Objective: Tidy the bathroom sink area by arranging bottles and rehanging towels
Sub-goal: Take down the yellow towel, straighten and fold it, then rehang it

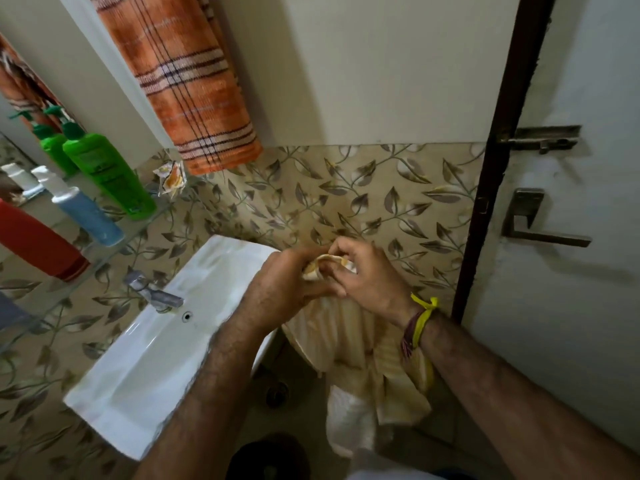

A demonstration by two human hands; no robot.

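Centre frame: left hand [284, 282] and right hand [367, 275] meet, both with fingers curled round the bunched top of a pale yellow towel [349, 337]. The cloth is soft and faintly striped, and hangs in loose folds down toward bottom centre, just right of the sink. Yellow and dark thread bands [420, 323] circle the right wrist.

Lower left: a white rectangular ceramic sink [145, 362], glossy, with a chrome tap [156, 294] at its back edge and a small round overflow hole beside it.

Left edge: a clear glass shelf [114, 247] carries plastic bottles: a green pump bottle [107, 174], a blue tube-shaped bottle with a white cap [83, 209] and a red bottle [34, 240], partly cut off by the frame. Contents cannot be seen. A crumpled white-orange wrapper [171, 176] lies at the shelf's far end. The mirror [20, 133] above reflects the bottles.

Upper left: an orange towel [187, 81], coarse terry with dark and white plaid stripes, hangs against the plain cream wall. Below it runs leaf-patterned beige tile [346, 195].

Right: a dark door frame, a white door [571, 202] with a metal lever handle [540, 226] and a latch above it.
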